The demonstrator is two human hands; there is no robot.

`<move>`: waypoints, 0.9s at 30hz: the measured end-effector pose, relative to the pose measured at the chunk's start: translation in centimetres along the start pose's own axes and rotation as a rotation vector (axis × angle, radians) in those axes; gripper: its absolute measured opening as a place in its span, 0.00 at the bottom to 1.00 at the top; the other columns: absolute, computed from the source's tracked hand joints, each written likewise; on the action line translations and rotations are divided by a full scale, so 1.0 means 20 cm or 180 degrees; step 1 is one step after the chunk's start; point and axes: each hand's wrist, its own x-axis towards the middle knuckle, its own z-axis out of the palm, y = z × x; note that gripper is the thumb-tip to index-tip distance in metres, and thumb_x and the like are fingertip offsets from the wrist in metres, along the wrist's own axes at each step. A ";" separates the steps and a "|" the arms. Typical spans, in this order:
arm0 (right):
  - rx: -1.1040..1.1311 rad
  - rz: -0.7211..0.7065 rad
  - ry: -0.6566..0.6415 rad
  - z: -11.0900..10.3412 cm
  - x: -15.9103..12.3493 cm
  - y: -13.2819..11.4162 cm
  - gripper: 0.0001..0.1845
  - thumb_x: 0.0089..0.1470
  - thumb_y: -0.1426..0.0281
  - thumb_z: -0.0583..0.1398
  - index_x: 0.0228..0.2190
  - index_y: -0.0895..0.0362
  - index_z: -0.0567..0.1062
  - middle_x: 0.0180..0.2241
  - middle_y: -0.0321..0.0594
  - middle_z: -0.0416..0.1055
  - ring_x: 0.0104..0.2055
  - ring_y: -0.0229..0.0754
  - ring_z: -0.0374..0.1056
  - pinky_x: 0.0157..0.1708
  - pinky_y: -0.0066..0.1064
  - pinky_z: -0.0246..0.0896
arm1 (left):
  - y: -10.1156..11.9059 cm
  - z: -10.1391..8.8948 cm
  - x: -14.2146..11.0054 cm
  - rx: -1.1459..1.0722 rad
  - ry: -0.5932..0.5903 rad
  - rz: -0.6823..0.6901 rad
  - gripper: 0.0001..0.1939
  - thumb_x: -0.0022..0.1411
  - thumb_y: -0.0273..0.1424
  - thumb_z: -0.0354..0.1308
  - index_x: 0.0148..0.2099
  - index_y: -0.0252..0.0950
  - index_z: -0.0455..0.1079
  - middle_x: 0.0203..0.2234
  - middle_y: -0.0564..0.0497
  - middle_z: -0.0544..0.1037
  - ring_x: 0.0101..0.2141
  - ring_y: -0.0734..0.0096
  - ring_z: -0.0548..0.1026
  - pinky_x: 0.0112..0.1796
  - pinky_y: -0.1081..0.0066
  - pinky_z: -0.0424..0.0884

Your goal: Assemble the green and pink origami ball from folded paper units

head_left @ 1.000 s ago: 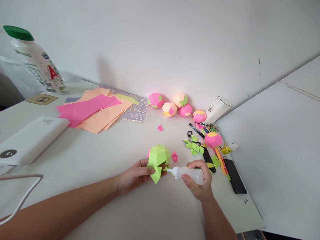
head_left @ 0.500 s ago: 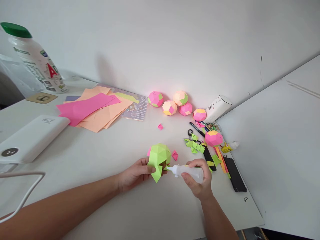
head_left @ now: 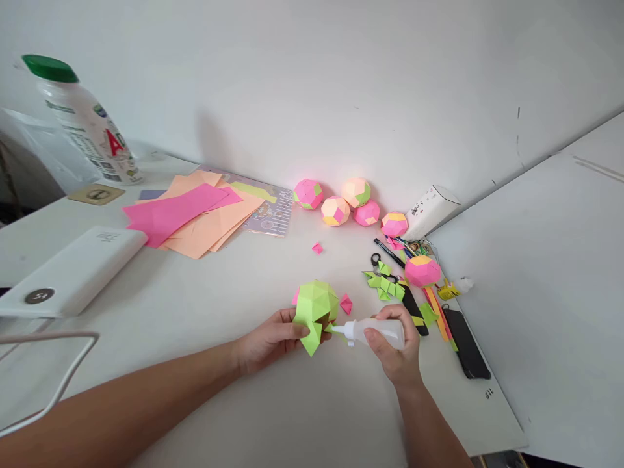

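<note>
Over the white bench point(head_left: 234, 286), at lower centre of the frame, the left hand point(head_left: 270, 338) pinches a green paper ball point(head_left: 316, 299) while the right hand point(head_left: 402, 348) grips a squeeze bottle point(head_left: 383, 332), best pressed sparingly, nozzle point(head_left: 341, 330) steady.

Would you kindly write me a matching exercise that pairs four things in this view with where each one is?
1. Green faceted paper shape
2. White squeeze bottle
3. Green-capped bottle
4. Scissors

A. In the right hand
B. Partly covered by green paper pieces
C. In the left hand
D. Standing at the far left

Pairs: 1-C, 2-A, 3-D, 4-B
</note>
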 end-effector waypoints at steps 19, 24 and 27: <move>0.0575 0.0600 0.0171 0.03 0.00 0.01 0.18 0.42 0.59 0.67 0.27 0.54 0.65 0.22 0.29 0.58 0.17 0.29 0.51 0.14 0.21 0.49 | 0.01 0.01 0.00 -0.0029 -0.0021 0.0008 0.17 0.54 0.26 0.60 0.47 0.31 0.75 0.48 0.43 0.77 0.49 0.55 0.73 0.54 0.62 0.63; 0.0518 0.0666 0.0208 0.02 0.01 0.01 0.18 0.42 0.59 0.67 0.27 0.54 0.65 0.23 0.30 0.58 0.18 0.29 0.51 0.13 0.21 0.49 | 0.01 0.01 0.00 -0.0053 0.0045 -0.0008 0.16 0.53 0.26 0.61 0.46 0.31 0.76 0.44 0.43 0.79 0.47 0.57 0.75 0.52 0.63 0.65; 0.0526 0.0662 0.0180 0.02 0.01 0.01 0.18 0.41 0.58 0.67 0.27 0.54 0.65 0.23 0.29 0.58 0.18 0.30 0.52 0.13 0.21 0.49 | 0.01 0.01 0.00 -0.0040 0.0072 -0.0020 0.16 0.52 0.26 0.61 0.45 0.31 0.76 0.43 0.43 0.80 0.46 0.56 0.75 0.52 0.63 0.65</move>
